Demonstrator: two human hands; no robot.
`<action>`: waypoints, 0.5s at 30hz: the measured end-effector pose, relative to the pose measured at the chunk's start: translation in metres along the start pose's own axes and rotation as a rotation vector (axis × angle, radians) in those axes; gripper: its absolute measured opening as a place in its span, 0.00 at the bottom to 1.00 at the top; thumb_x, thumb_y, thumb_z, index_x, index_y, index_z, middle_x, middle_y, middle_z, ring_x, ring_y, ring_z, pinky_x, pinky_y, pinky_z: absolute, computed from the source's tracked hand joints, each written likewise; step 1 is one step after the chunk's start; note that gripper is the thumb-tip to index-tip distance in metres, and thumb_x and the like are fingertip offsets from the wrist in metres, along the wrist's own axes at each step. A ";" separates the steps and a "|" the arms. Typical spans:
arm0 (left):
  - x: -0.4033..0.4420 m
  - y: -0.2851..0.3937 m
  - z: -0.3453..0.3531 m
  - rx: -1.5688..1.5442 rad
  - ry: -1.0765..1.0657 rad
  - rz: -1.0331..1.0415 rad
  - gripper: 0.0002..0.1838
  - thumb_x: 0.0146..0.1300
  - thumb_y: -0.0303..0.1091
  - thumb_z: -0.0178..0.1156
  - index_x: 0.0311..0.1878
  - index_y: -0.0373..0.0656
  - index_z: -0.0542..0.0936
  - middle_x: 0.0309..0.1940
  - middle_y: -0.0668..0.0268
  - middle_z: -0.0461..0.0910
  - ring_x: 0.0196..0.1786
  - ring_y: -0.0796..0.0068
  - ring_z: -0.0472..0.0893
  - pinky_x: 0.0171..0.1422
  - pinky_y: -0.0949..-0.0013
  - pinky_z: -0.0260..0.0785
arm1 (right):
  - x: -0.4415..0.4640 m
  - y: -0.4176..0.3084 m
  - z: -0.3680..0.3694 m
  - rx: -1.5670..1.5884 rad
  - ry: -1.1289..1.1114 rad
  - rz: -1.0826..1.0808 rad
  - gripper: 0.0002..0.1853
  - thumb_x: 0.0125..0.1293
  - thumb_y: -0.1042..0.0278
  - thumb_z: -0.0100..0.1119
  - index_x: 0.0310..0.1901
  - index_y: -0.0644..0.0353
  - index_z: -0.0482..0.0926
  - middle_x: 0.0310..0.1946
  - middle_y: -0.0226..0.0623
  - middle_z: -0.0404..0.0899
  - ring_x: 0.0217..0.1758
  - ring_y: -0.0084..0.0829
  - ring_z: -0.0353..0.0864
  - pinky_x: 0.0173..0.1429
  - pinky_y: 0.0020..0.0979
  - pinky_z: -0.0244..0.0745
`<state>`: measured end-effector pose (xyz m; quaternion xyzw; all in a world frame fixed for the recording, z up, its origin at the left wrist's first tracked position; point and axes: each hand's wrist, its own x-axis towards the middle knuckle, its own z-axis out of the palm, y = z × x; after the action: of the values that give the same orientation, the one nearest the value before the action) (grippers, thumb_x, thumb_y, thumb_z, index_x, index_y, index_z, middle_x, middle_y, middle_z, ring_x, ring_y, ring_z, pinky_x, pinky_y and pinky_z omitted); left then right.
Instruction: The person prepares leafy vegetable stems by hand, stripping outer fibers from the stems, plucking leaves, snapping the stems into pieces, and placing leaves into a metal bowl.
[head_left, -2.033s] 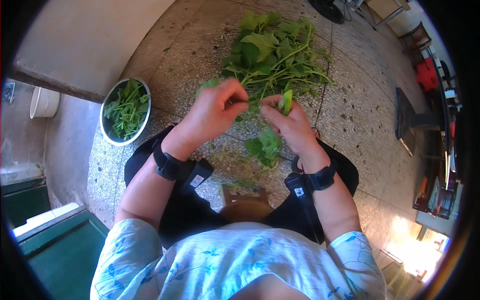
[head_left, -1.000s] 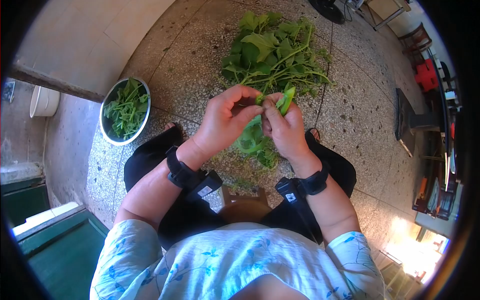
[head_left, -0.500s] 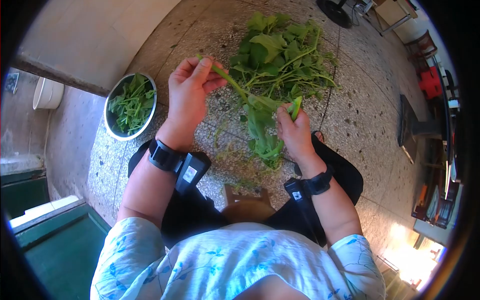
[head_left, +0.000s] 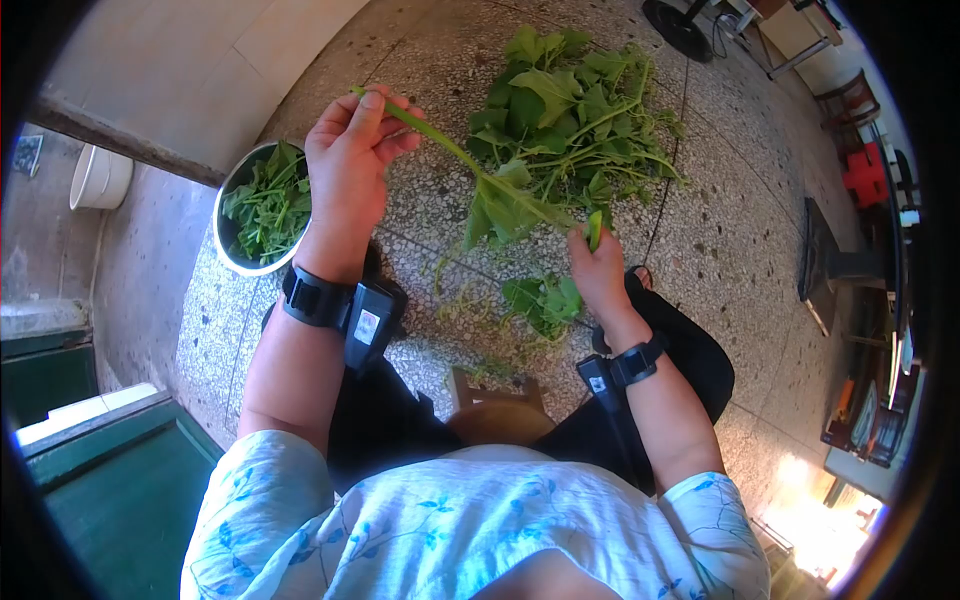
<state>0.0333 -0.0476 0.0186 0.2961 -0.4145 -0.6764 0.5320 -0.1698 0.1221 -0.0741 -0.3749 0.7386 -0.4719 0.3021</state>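
One leafy stem (head_left: 440,138) between both hands (head_left: 348,165) (head_left: 598,270)

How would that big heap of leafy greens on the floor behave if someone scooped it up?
The heap of greens would probably flop, since its leaves are broad and thin. Its long stems overlap, so they may snag and lift together. Loose outer sprigs might drop off.

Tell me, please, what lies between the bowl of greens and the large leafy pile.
The head view shows the left hand holding a green stalk above speckled floor.
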 end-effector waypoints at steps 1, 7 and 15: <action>0.000 0.001 -0.001 0.003 -0.002 0.007 0.08 0.62 0.31 0.50 0.38 0.36 0.71 0.33 0.60 0.76 0.36 0.68 0.79 0.35 0.72 0.74 | 0.000 0.003 0.000 0.000 -0.001 0.000 0.08 0.59 0.68 0.50 0.35 0.65 0.72 0.19 0.29 0.69 0.23 0.21 0.64 0.28 0.28 0.61; 0.001 0.001 -0.002 0.015 -0.010 0.006 0.10 0.63 0.31 0.48 0.41 0.34 0.71 0.35 0.58 0.76 0.39 0.67 0.78 0.38 0.71 0.73 | 0.001 0.015 0.002 -0.125 0.033 -0.037 0.09 0.58 0.67 0.51 0.30 0.65 0.70 0.16 0.36 0.68 0.19 0.27 0.64 0.26 0.31 0.60; 0.003 0.003 -0.005 -0.016 -0.039 0.023 0.10 0.63 0.31 0.48 0.41 0.34 0.71 0.36 0.57 0.76 0.40 0.67 0.78 0.39 0.71 0.73 | 0.004 0.041 0.004 -0.330 0.036 -0.079 0.09 0.55 0.67 0.53 0.30 0.64 0.70 0.20 0.47 0.71 0.23 0.45 0.72 0.28 0.39 0.65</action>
<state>0.0383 -0.0524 0.0191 0.2740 -0.4227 -0.6792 0.5338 -0.1799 0.1285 -0.1137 -0.4398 0.7960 -0.3623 0.2041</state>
